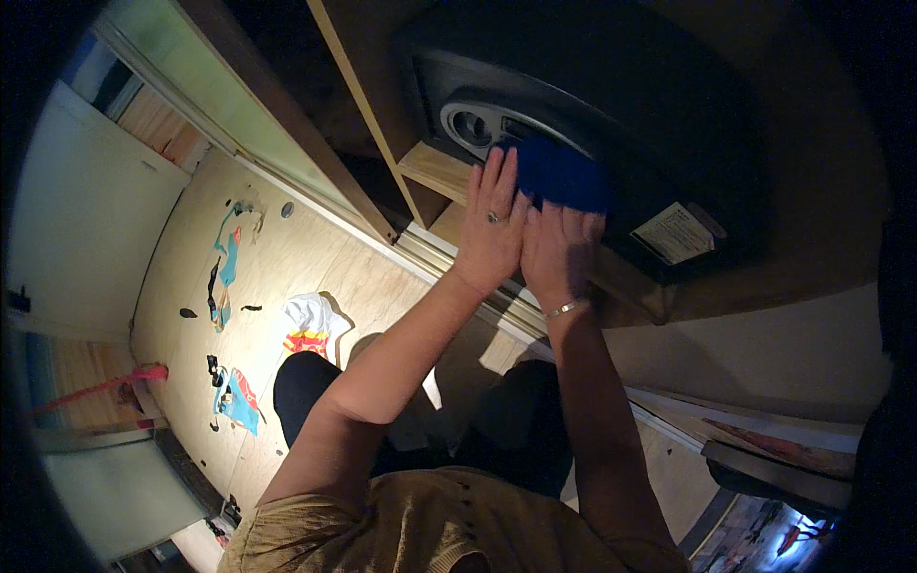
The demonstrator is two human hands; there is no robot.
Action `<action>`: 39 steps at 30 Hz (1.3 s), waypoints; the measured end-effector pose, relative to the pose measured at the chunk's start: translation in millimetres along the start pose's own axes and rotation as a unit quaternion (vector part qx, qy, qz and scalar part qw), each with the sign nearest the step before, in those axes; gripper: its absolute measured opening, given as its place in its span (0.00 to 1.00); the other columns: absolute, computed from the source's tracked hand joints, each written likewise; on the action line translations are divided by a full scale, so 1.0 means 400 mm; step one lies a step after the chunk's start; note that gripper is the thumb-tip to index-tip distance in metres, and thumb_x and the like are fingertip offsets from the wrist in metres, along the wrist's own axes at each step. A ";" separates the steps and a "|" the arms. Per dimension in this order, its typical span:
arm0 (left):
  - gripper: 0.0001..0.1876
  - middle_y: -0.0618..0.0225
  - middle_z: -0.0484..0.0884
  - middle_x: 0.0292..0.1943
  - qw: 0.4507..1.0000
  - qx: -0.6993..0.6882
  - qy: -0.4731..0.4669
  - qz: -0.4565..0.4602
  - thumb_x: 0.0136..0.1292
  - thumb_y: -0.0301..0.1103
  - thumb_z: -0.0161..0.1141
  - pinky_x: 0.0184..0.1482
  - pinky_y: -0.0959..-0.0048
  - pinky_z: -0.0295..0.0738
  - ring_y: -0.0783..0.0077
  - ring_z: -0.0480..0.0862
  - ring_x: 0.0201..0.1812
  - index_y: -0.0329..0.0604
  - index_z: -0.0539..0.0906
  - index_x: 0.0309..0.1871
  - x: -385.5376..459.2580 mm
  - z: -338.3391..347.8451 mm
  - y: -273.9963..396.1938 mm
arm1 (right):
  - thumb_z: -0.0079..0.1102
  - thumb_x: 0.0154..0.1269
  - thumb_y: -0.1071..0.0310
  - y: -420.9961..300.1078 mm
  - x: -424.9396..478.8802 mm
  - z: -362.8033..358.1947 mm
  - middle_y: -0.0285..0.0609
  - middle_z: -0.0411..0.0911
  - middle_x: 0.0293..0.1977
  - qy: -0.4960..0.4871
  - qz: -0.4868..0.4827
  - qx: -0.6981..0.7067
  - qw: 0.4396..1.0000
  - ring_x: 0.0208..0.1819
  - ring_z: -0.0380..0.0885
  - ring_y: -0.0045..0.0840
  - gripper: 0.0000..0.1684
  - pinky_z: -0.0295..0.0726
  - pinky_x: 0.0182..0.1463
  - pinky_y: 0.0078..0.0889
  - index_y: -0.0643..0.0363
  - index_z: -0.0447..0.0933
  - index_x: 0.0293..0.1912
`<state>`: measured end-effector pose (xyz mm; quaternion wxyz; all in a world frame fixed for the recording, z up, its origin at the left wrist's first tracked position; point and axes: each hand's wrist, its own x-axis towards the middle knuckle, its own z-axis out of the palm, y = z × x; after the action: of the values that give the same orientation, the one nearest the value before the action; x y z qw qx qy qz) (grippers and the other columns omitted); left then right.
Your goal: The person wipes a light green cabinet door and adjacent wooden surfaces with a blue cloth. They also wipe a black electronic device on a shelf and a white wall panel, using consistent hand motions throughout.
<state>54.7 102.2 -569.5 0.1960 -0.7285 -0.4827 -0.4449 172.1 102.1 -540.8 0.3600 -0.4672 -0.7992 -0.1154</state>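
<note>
A dark blue cloth (562, 175) lies against the front of a black safe-like box (609, 86), which stands inside a wooden cabinet. My left hand (496, 218), with a ring on one finger, reaches over the cloth's left edge with its fingers stretched out. Right beside it, my right hand (562, 240) has its fingers bent onto the cloth's lower edge. The two hands touch along their inner sides, and both thumbs are hard to make out. A silver oval panel (458, 127) with a round recess shows partly above the cloth. Low on the box is a white label (673, 233) bearing writing.
A sliding door (286, 129) and its metal track (430, 254) run along the cabinet's front. On the lit floor (358, 258) lie a white, red and yellow plastic bag (311, 322), torn colored scraps (240, 401) and dark bits. A pink-red strap (147, 372) is at far left.
</note>
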 end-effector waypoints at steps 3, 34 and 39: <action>0.20 0.46 0.57 0.74 0.999 -0.014 -0.004 -0.030 0.61 0.29 0.59 0.71 0.43 0.57 0.39 0.57 0.74 0.35 0.75 0.57 -0.050 0.007 0.014 | 0.53 0.69 0.64 0.005 -0.038 -0.013 0.58 0.67 0.61 -0.066 0.011 0.030 0.997 0.61 0.66 0.54 0.24 0.62 0.66 0.58 0.62 0.70 0.62; 0.22 0.48 0.73 0.58 0.957 -0.197 -0.075 -0.198 0.60 0.20 0.53 0.66 0.59 0.66 0.45 0.72 0.61 0.35 0.74 0.60 -0.033 -0.075 -0.085 | 0.56 0.66 0.66 -0.040 -0.042 0.087 0.52 0.77 0.48 -0.151 -0.060 -0.014 0.987 0.50 0.78 0.43 0.16 0.78 0.53 0.43 0.60 0.76 0.52; 0.22 0.48 0.71 0.60 0.965 -0.205 -0.144 -0.077 0.63 0.26 0.58 0.64 0.56 0.67 0.44 0.72 0.60 0.39 0.74 0.62 -0.070 -0.095 0.012 | 0.56 0.68 0.67 0.069 -0.150 -0.028 0.57 0.75 0.49 -0.109 -0.028 -0.030 0.993 0.54 0.74 0.46 0.17 0.75 0.57 0.47 0.65 0.74 0.53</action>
<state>37.8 58.2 -572.1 -0.0638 -0.7700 -0.4593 -0.4383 218.4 71.3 -578.0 0.2531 -0.4652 -0.8427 -0.0974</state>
